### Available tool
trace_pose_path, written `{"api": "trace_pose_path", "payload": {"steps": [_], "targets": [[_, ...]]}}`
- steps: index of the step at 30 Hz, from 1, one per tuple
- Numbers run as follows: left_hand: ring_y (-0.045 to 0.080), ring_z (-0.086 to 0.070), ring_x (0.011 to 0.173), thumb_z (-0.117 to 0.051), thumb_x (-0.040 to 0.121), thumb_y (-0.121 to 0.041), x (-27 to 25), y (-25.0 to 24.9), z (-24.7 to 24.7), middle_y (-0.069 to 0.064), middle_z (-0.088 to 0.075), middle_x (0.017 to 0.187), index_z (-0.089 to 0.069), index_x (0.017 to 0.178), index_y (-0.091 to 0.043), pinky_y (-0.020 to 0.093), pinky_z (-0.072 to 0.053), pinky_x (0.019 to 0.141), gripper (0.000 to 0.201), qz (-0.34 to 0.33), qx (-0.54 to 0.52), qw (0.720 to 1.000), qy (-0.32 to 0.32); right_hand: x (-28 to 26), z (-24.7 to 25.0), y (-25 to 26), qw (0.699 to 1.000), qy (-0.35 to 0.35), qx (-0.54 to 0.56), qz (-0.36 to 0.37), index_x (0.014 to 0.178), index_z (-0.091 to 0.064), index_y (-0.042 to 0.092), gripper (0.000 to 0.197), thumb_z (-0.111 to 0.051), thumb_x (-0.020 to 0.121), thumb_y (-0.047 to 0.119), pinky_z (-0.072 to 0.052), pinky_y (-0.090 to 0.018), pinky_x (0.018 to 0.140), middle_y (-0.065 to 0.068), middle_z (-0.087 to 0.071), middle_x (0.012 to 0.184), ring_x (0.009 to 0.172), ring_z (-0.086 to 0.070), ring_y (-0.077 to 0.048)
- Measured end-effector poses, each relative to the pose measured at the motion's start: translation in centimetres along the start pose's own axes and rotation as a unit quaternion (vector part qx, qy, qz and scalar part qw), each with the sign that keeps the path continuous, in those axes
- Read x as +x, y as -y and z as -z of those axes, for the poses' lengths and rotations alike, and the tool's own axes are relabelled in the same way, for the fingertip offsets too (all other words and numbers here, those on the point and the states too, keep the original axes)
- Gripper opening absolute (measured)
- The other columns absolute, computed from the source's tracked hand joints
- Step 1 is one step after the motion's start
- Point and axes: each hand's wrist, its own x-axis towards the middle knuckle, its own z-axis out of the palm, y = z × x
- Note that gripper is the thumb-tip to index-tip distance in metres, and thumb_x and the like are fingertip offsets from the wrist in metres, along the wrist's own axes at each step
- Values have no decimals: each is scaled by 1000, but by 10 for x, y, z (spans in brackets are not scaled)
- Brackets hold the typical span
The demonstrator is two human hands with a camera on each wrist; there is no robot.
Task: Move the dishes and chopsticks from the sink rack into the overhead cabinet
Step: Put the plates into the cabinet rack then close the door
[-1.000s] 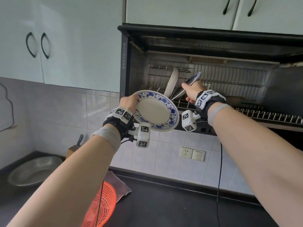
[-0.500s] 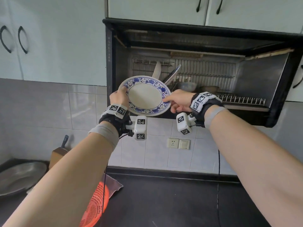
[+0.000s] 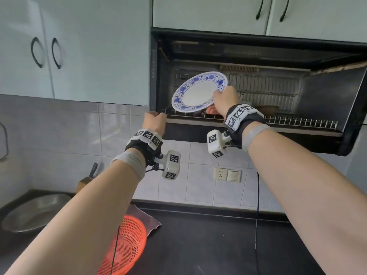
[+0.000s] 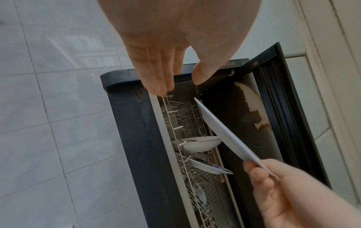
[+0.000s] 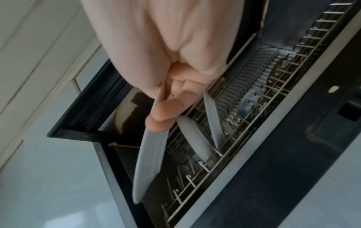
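A white plate with a blue floral rim [image 3: 199, 92] hangs tilted in the mouth of the open black overhead cabinet [image 3: 156, 76], above the left end of its wire rack [image 3: 297, 122]. My right hand [image 3: 222, 100] pinches the plate's right rim, thumb on the face [image 5: 160, 117]; the plate [image 5: 150, 162] shows edge-on there. My left hand [image 3: 155, 120] holds nothing, its fingertips [image 4: 162, 91] touching the rack's front wire. Two plates [image 5: 195, 143] [image 5: 212, 120] stand in the rack behind. No chopsticks are in view.
Below lie a black counter [image 3: 208, 245], an orange colander [image 3: 123, 245] on a cloth, a metal basin [image 3: 33, 213] and a knife block [image 3: 85, 181]. A wall socket [image 3: 227, 174] sits under the cabinet. A dark bowl [image 3: 266, 110] rests further right on the rack.
My left hand has let go of the plate and dropped to the rack's front edge. My right hand has taken the plate by its rim and raised it into the cabinet opening.
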Motion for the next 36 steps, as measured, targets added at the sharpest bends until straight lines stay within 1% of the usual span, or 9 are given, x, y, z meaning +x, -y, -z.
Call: {"api": "trace_pose_path", "payload": {"steps": [3,6,13,19,22,25,28,33,36], "targets": [[32,-63,109,-62,86,-24,13,-2,15,17,-62,127,-51,135,-6,40,-53,94,54,-30,63,997,-25,11,-14,15,997,-58,-42,36,94,-57,7,18,-49,99,22,-64,-44,64,-19,-73,79,68,-75,-30],[32,-59,118,-65,80,-30,29,-5,27,16,-57,134,-50,137,-8,46,-48,105,63,-39,80,996,-31,23,-24,29,993,-67,-86,40,75,-53,4,35,-44,103,23,-61,-30,62,-12,-69,68,60,-71,-23],[29,-54,125,-62,90,-17,58,-9,41,15,-43,148,-44,145,-13,30,-41,96,58,-59,125,990,-25,41,-55,51,973,-107,-189,78,107,-62,2,30,-52,96,29,-63,-43,69,-15,-73,91,79,-74,-30],[29,-64,116,-63,93,-26,69,-13,38,15,-67,127,-56,138,-9,29,-48,92,49,-68,131,989,19,55,-64,58,946,-169,-264,82,117,-57,2,34,-51,101,31,-61,-45,76,-15,-73,103,91,-73,-32],[36,-68,105,-67,87,-32,77,-12,30,19,-72,113,-64,123,-9,39,-55,92,43,-67,121,990,0,67,-63,59,943,-177,-261,104,111,-56,4,30,-50,100,31,-62,-45,67,-17,-72,103,84,-74,-34],[34,-64,80,-68,86,-31,85,-9,25,13,-68,87,-58,81,-17,36,-54,85,18,-76,108,990,-44,77,-60,56,932,-178,-291,122,116,-56,3,29,-49,102,28,-55,-36,69,-17,-69,112,98,-71,-35],[28,-58,73,-68,87,-32,89,-8,20,11,-61,79,-45,65,-22,42,-56,86,34,-74,105,990,-66,84,-56,54,922,-169,-324,127,117,-57,3,29,-50,102,28,-50,-37,68,-16,-70,111,100,-69,-33],[28,-66,100,-68,89,-38,92,-18,15,9,-70,104,-64,102,-14,35,-53,92,27,-92,117,984,-98,101,-70,39,924,-130,-345,99,102,-64,4,25,-51,100,25,-50,-34,64,-10,-69,91,84,-68,-30],[25,-65,95,-71,87,-39,96,-18,13,4,-67,95,-61,93,-18,31,-50,85,23,-108,133,979,-111,106,-80,32,917,-103,-372,103,106,-63,2,24,-50,101,21,-46,-32,62,-12,-66,89,79,-66,-30]]}}
